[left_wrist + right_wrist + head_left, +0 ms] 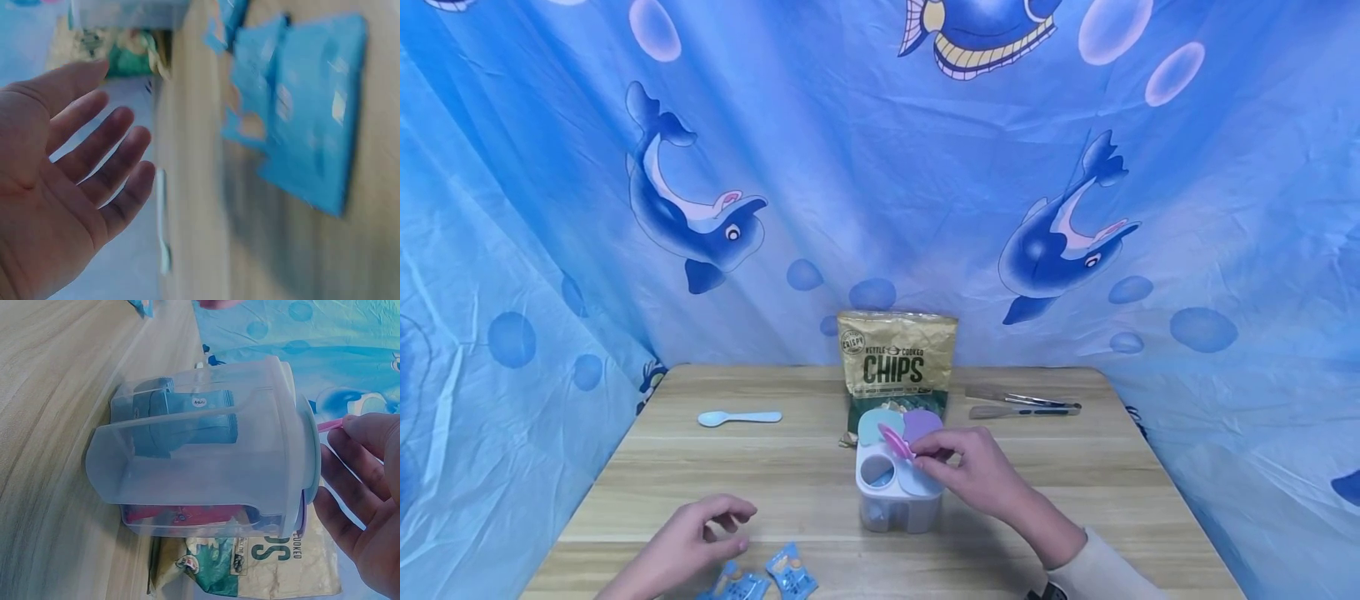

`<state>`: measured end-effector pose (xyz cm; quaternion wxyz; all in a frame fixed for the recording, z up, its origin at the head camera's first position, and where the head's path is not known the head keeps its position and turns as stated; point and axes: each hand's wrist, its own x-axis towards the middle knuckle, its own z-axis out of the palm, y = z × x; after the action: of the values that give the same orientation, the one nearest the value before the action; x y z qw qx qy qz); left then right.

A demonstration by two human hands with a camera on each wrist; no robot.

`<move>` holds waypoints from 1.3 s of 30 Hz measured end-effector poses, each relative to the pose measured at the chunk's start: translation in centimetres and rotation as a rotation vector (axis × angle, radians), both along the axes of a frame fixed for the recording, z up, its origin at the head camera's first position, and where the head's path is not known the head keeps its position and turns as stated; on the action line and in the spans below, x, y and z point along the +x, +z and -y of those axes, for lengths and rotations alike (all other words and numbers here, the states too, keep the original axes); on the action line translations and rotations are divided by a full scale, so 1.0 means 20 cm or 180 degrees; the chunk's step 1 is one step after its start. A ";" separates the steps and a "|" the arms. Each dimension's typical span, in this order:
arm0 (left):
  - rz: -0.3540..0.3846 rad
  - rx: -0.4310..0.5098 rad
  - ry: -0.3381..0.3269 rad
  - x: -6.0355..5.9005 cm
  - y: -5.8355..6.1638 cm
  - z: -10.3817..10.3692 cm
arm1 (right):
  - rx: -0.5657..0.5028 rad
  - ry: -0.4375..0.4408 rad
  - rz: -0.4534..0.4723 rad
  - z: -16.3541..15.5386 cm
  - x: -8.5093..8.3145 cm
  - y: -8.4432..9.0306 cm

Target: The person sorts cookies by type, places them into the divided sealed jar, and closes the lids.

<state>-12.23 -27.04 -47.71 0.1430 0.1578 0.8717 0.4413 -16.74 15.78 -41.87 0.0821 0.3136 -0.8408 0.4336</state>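
Observation:
A translucent container [891,510] with several round lids stands on the table; its front left opening is uncovered. My right hand [973,471] pinches a pink lid [895,442] by its edge, tilted up above that opening. The other lids are green [874,423], purple [922,423] and pale blue [917,479]. Through the wall, the right wrist view shows blue packets [200,419] and something red [187,515] inside. My left hand [688,537], its fingers loosely bent and holding nothing, hovers beside small blue snack packets [792,572] at the table's front.
Behind the container a gold and green chips bag [895,358] stands upright. Tongs [1026,408] lie at the back right, a pale blue spoon [739,417] at the back left. A blue sea-print curtain [880,167] hangs around the wooden table [700,467].

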 end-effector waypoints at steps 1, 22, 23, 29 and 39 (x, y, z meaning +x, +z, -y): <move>0.0096 0.0011 -0.0013 0.01 -0.02 0.02 | 0.0001 0.0000 -0.0008 0.00 0.00 0.00; 0.0460 -0.0171 -0.0358 0.03 -0.23 0.11 | -0.0063 0.0020 -0.0021 0.00 0.01 0.00; 0.0464 -0.0174 -0.0355 0.03 -0.23 0.10 | -0.0061 0.0016 -0.0013 0.00 0.01 0.00; 0.0476 -0.0178 -0.0391 0.02 -0.23 0.11 | -0.0041 0.0013 -0.0003 0.00 0.01 0.00; 0.0238 -0.0020 -0.0444 0.03 -0.23 0.14 | -0.0046 0.0014 -0.0005 0.00 0.01 0.00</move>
<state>-11.70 -29.77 -52.32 0.2064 0.2011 0.8541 0.4331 -16.60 15.71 -41.91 0.0841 0.3151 -0.8369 0.4395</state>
